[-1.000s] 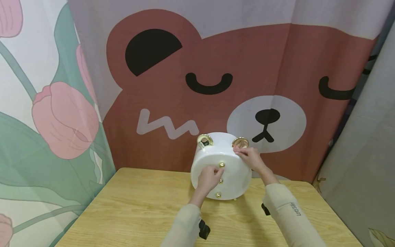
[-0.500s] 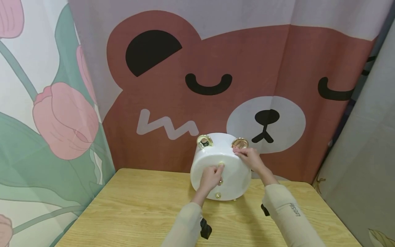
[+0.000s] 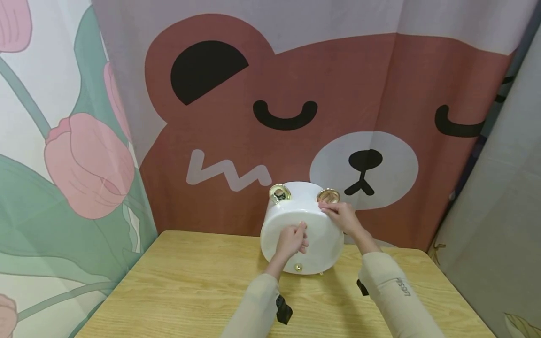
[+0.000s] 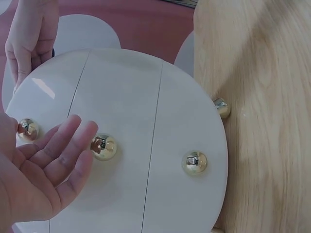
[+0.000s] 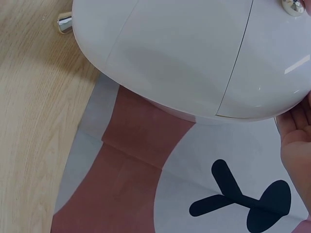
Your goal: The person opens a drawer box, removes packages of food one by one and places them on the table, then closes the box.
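Observation:
A rounded white box with three drawers (image 3: 321, 249) stands on the table, each drawer front bearing a gold ball knob. My left hand (image 3: 290, 240) is at the front, pinching the top knob (image 4: 30, 130) with thumb and forefinger; its other fingers spread loosely beside the middle knob (image 4: 104, 147). The bottom knob (image 3: 298, 267) is free of the hand. My right hand (image 3: 344, 217) rests its fairly straight fingers on the box's upper right edge, just below a round gold ornament (image 3: 328, 195). In the right wrist view that hand is partly cut off.
A matching gold ornament (image 3: 280, 193) sits on the box's top left. A short gold foot (image 4: 222, 108) shows beneath the box. The wooden table (image 3: 203, 277) backs onto a curtain (image 3: 228, 141) printed with a bear; a tulip-patterned curtain (image 3: 88, 164) hangs at left.
My left hand has shifted slightly right and closed its thumb and finger over the top knob, now covering it and the middle knob in the head view. My right hand stays in place.

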### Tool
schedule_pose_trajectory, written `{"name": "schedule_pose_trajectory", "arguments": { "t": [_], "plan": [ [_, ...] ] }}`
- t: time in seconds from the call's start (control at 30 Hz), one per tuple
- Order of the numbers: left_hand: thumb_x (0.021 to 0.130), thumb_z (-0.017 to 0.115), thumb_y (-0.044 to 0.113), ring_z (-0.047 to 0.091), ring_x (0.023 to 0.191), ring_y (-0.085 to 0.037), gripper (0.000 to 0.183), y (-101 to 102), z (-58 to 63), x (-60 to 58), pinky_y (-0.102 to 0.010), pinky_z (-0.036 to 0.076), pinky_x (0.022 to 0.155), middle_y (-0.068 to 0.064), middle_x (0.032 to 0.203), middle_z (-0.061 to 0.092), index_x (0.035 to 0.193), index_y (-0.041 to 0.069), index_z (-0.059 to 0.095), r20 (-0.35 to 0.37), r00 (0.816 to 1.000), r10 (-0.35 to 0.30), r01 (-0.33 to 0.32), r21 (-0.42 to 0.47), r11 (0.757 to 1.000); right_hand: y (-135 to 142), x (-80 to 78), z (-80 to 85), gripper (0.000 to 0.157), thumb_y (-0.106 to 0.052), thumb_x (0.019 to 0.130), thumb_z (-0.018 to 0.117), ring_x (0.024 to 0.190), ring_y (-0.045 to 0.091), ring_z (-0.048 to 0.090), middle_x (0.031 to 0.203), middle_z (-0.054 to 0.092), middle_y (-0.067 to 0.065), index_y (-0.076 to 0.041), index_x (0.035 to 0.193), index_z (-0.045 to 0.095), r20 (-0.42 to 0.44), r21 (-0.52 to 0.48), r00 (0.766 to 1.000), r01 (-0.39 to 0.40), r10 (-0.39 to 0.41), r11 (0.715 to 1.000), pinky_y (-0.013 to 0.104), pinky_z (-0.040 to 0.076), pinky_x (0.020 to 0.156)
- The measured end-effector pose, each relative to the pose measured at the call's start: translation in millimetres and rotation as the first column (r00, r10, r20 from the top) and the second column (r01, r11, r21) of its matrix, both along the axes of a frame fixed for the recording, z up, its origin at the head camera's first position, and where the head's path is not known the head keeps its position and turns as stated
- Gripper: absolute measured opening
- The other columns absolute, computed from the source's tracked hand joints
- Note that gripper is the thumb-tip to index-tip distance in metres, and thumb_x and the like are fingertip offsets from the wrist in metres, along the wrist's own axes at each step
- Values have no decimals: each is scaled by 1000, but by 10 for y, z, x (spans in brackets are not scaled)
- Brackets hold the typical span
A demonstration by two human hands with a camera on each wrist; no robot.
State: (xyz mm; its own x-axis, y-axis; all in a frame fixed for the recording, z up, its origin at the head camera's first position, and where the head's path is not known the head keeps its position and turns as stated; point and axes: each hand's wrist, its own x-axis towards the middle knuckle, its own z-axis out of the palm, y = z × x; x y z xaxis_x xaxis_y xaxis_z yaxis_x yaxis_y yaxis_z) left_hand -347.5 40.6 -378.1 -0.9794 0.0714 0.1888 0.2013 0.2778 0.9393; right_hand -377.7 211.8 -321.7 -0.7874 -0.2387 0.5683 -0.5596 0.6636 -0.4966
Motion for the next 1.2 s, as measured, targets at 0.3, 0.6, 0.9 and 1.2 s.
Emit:
{"name": "schedule_pose_trajectory", "arguments": {
  "t": [0.3,0.6,0.9,1.2],
  "plan": [
    [93,37,43,57,42,-17,53,47,42,5,-25,43,39,-7,58,62,73,1,61,28,1000,7,-8,57,998,-3,6,-1,20,-7,82,62,90,34,59,97,62,20,4,98,65,18,-11,1000,-2,2,1000,41,49,71],
    [91,40,44,61,47,-20,51,50,47,23,-23,43,37,-9,63,64,79,-1,61,154,988,-30,-2,203,979,-7,-6,-10,17,-7,83,62,93,36,58,97,63,19,3,96,66,-12,-9,1000,-2,2,1000,43,47,74],
    [90,43,40,58,45,-15,47,29,65,25,-24,46,40,-8,67,64,83,-3,62,227,965,-133,43,362,931,9,-2,-24,18,-8,83,62,90,34,59,97,63,19,3,96,66,4,-17,1000,10,-10,1000,41,49,70],
    [89,46,36,42,35,-6,42,62,57,2,-18,35,34,1,54,53,73,1,61,262,956,-136,8,437,899,0,1,-27,20,-10,83,62,86,32,60,98,62,20,3,99,66,34,-29,999,20,-19,999,38,49,66]
  ]
}}
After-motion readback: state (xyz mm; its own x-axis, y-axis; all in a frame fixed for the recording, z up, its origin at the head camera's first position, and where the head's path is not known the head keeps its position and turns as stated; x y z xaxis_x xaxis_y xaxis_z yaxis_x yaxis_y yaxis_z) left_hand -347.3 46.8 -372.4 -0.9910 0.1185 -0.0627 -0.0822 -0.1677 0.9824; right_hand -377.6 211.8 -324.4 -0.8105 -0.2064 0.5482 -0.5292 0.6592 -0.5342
